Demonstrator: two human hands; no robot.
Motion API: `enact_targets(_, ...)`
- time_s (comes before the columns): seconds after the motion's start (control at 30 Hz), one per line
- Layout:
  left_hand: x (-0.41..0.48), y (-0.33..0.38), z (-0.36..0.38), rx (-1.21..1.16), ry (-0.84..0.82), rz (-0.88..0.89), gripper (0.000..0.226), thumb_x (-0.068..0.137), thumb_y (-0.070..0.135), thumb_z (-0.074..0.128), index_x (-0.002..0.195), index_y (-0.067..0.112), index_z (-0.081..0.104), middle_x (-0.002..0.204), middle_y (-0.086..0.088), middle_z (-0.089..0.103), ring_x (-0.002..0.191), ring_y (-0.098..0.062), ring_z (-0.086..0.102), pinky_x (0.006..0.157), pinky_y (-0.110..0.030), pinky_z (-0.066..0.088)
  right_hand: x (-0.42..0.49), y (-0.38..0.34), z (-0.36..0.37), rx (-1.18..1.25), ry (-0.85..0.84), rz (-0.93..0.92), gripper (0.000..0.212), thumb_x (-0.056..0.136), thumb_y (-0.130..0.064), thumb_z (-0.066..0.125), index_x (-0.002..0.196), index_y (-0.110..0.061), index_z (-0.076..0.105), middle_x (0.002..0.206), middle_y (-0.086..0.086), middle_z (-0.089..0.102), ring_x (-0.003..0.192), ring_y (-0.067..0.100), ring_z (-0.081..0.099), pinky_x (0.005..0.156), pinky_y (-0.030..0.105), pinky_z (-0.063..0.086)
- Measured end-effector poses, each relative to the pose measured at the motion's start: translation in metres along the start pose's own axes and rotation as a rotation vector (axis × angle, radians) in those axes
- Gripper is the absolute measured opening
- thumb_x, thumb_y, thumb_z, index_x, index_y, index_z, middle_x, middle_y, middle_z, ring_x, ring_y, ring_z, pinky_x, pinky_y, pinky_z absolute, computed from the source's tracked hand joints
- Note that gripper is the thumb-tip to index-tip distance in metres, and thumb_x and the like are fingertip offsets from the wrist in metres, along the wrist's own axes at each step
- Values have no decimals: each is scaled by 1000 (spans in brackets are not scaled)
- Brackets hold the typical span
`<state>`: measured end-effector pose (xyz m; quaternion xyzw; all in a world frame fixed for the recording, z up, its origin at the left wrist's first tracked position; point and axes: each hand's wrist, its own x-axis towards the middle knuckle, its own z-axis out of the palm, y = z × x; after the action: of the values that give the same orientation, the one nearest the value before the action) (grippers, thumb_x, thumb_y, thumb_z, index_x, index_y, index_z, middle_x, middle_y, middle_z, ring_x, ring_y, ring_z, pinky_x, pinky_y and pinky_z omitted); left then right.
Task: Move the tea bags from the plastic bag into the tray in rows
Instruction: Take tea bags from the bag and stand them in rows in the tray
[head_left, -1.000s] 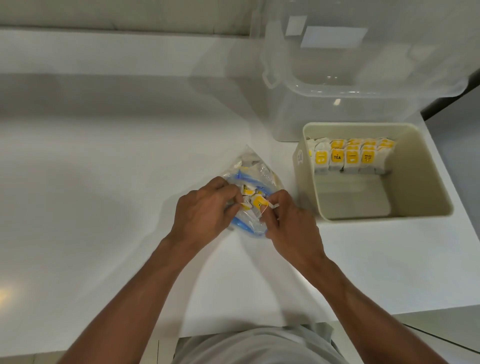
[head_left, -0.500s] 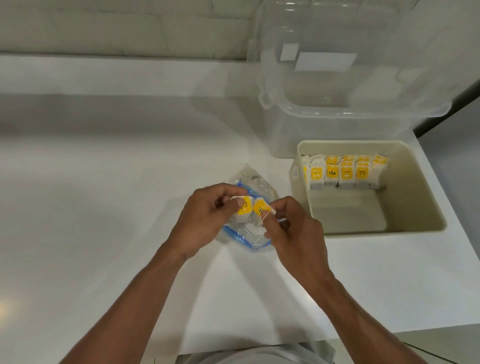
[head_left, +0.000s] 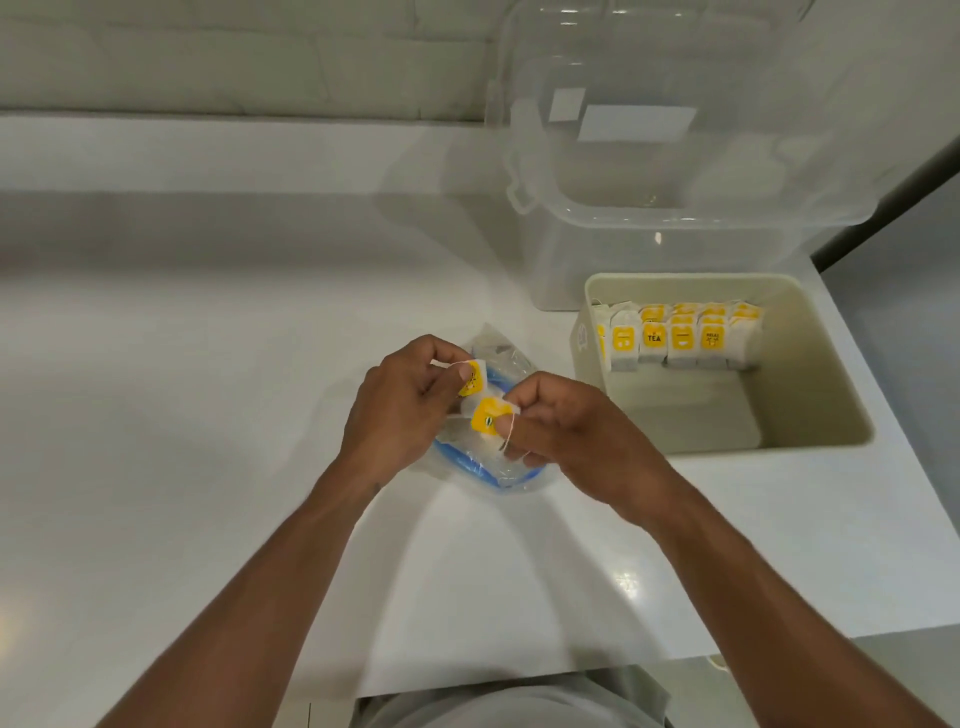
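On the white surface (head_left: 208, 415), toward its far right corner, stands a clear plastic storage bin (head_left: 675, 249). Just in front of it, along the right edge, sits the beige tray (head_left: 810, 395). Both hands hover close together near the middle of the surface, left of the tray. Under them lies the crumpled plastic bag (head_left: 498, 473), its blue zip strip showing. Rows of tea bags (head_left: 680, 338) stand against the tray's far wall, yellow tags facing the near edge. The left hand (head_left: 395, 410) pinches one tea bag (head_left: 472, 379) above the plastic bag. The right hand (head_left: 576, 431) pinches a second tea bag (head_left: 488, 414) just beside it, with a thin white string (head_left: 511, 431) draped over its fingers.
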<state>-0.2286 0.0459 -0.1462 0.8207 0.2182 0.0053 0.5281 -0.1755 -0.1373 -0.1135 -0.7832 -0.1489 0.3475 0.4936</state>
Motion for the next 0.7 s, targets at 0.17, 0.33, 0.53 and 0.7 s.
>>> enact_targets(0.17, -2, 6, -4, -69, -57, -17, 13, 96, 43, 62, 96, 32, 69, 83, 7, 75, 73, -14, 69, 63, -36, 57, 11, -8, -11, 137, -64, -15, 5, 91, -19, 69, 94, -16, 66, 78, 1, 73, 73, 14, 69, 69, 26, 54)
enact_targets(0.33, -6, 11, -4, -72, -80, -44, 10, 98, 35, 59, 95, 31, 68, 82, 8, 75, 70, -7, 70, 56, -24, 52, 15, -8, -12, 92, -6, -63, 10, 89, -17, 71, 96, -10, 68, 72, -3, 72, 65, 11, 67, 59, 20, 51)
enact_targets(0.53, -10, 13, -5, -169, -147, -66, 11, 99, 31, 59, 97, 24, 68, 79, 5, 74, 65, -9, 69, 48, -20, 43, 17, -1, -12, -163, 141, -93, 13, 86, -30, 75, 92, -20, 69, 76, -6, 73, 68, 6, 68, 64, 25, 55)
enact_targets(0.7, -8, 19, -5, -126, -175, -35, 8, 98, 29, 60, 99, 27, 68, 85, 6, 76, 75, -11, 71, 59, -27, 52, 7, -1, -24, -130, 118, -93, 9, 85, -24, 75, 89, -19, 68, 79, -2, 72, 69, 9, 65, 64, 22, 52)
